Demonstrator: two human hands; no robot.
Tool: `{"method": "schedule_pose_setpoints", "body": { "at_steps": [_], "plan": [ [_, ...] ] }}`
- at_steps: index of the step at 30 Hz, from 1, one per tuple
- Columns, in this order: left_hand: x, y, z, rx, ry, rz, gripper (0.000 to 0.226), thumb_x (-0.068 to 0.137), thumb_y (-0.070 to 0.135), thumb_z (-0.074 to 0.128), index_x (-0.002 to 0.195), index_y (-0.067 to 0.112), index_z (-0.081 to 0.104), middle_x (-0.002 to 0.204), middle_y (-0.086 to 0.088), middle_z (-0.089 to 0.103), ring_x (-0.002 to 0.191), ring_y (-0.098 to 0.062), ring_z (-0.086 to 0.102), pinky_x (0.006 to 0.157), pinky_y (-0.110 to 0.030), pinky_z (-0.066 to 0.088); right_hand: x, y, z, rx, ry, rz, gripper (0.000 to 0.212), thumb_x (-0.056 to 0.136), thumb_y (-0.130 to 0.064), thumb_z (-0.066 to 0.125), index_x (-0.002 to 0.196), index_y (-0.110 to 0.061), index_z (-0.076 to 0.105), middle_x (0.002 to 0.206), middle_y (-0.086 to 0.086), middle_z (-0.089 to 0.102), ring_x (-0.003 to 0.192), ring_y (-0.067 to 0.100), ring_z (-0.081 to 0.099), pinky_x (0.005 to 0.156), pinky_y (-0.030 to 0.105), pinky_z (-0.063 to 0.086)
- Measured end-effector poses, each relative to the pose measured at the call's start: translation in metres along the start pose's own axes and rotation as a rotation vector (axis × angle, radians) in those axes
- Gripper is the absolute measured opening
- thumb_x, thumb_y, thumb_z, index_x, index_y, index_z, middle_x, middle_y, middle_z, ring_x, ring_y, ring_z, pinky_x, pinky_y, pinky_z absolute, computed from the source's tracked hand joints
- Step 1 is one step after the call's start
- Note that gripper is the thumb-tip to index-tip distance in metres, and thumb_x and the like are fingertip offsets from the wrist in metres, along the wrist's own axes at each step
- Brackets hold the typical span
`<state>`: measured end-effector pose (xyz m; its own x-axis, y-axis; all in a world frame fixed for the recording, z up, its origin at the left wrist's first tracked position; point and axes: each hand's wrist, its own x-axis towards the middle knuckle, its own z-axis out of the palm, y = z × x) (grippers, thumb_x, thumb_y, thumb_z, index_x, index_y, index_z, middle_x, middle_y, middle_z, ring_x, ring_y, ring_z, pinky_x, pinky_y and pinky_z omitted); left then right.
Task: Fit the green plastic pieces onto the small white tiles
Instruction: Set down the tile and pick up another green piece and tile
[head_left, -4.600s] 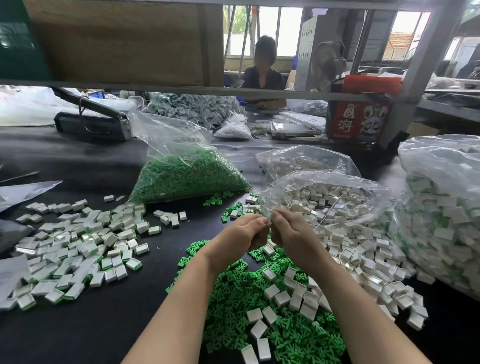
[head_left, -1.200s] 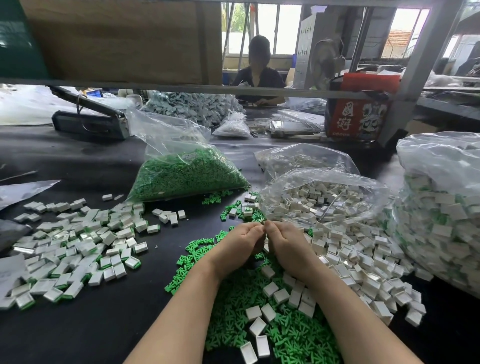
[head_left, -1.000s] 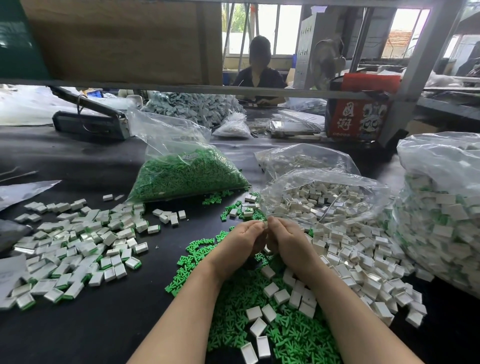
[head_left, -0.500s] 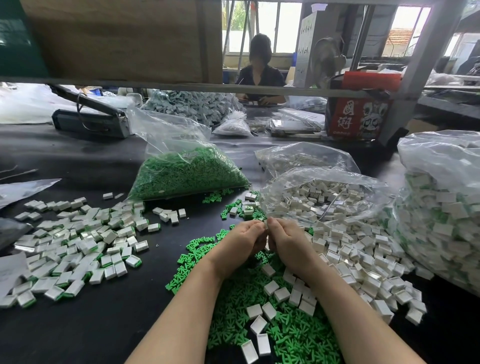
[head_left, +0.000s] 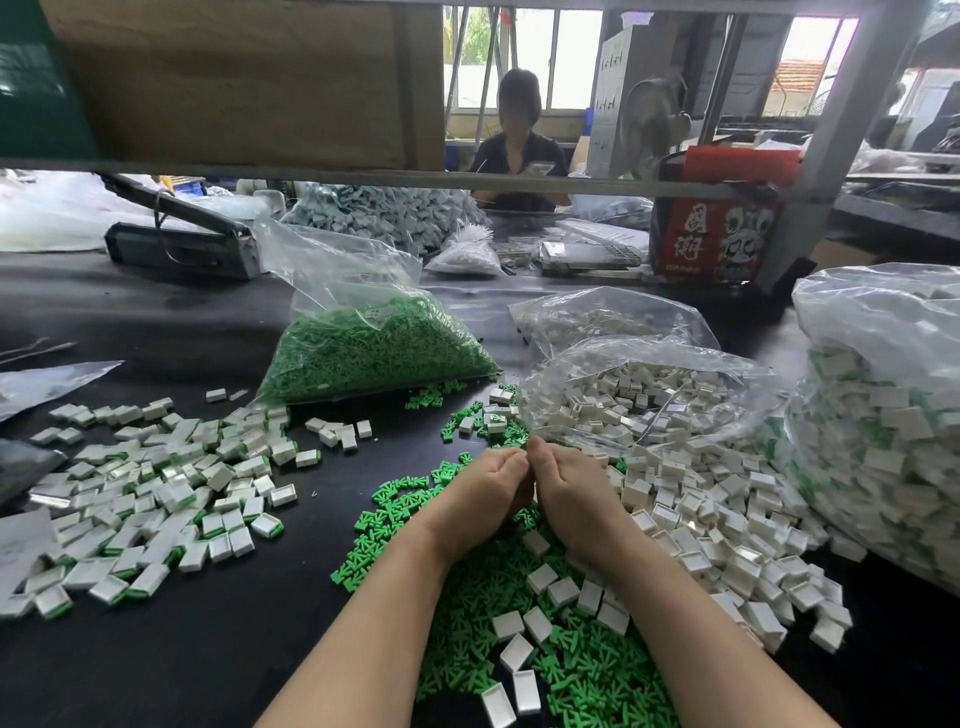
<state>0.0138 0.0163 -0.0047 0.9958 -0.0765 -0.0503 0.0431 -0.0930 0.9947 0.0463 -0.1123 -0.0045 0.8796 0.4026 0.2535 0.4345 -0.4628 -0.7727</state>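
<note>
Hands unmoved, tile bag beyond.

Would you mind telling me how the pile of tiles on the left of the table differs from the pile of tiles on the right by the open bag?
The left pile shows green edges on many tiles, so those look fitted; the right pile is plain white, many showing hollow sides. The left pile lies loose on the bare black table; the right pile spills from a clear open bag. Both hold small white rectangular tiles.
</note>
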Motion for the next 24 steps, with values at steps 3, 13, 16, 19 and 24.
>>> {"method": "schedule_pose_setpoints", "body": {
  "at_steps": [3,13,16,19,24],
  "plan": [
    [0.001,-0.003,-0.001,0.003,0.017,0.011,0.042,0.091,0.039,0.042,0.107,0.008,0.066,0.116,-0.026,0.065,0.117,-0.041,0.058,0.106,-0.054,0.042,-0.001,-0.001,0.002,-0.043,0.018,-0.01,0.051,0.105,-0.041,0.029,0.074,-0.015,0.061,0.071,0.0,0.063,0.069,0.018,0.058,0.069,0.041,0.046],
    [0.001,-0.001,0.0,0.027,-0.005,0.041,0.032,0.107,0.02,0.034,0.108,0.013,0.065,0.116,-0.015,0.068,0.114,-0.024,0.063,0.102,-0.035,0.048,0.0,0.001,0.002,-0.152,0.021,-0.05,0.053,0.104,-0.045,0.023,0.081,-0.018,0.063,0.075,-0.005,0.063,0.073,0.012,0.059,0.071,0.035,0.048],
    [0.001,-0.001,0.0,-0.013,-0.021,0.045,0.031,0.107,0.019,0.034,0.115,0.009,0.063,0.119,-0.017,0.067,0.116,-0.024,0.063,0.103,-0.035,0.048,-0.001,0.001,0.001,-0.16,0.009,-0.048,0.046,0.104,-0.045,0.024,0.079,-0.025,0.057,0.076,-0.008,0.061,0.073,0.01,0.058,0.071,0.035,0.047],
    [0.002,-0.001,-0.003,-0.04,-0.037,0.068,0.03,0.106,0.022,0.038,0.117,0.008,0.062,0.113,-0.009,0.07,0.108,-0.018,0.066,0.093,-0.029,0.052,0.001,0.0,-0.001,-0.052,-0.007,-0.02,0.042,0.105,-0.041,0.027,0.079,-0.024,0.056,0.075,-0.006,0.061,0.072,0.014,0.058,0.07,0.037,0.047],
    [0.001,0.006,-0.007,-0.079,-0.031,0.165,0.028,0.103,0.026,0.045,0.095,0.006,0.062,0.065,0.012,0.057,0.059,0.001,0.05,0.055,-0.009,0.042,0.007,-0.006,-0.009,0.456,0.005,0.099,0.043,0.107,-0.03,0.025,0.075,-0.007,0.044,0.06,0.002,0.042,0.056,0.016,0.037,0.054,0.033,0.032]
  ]
}}
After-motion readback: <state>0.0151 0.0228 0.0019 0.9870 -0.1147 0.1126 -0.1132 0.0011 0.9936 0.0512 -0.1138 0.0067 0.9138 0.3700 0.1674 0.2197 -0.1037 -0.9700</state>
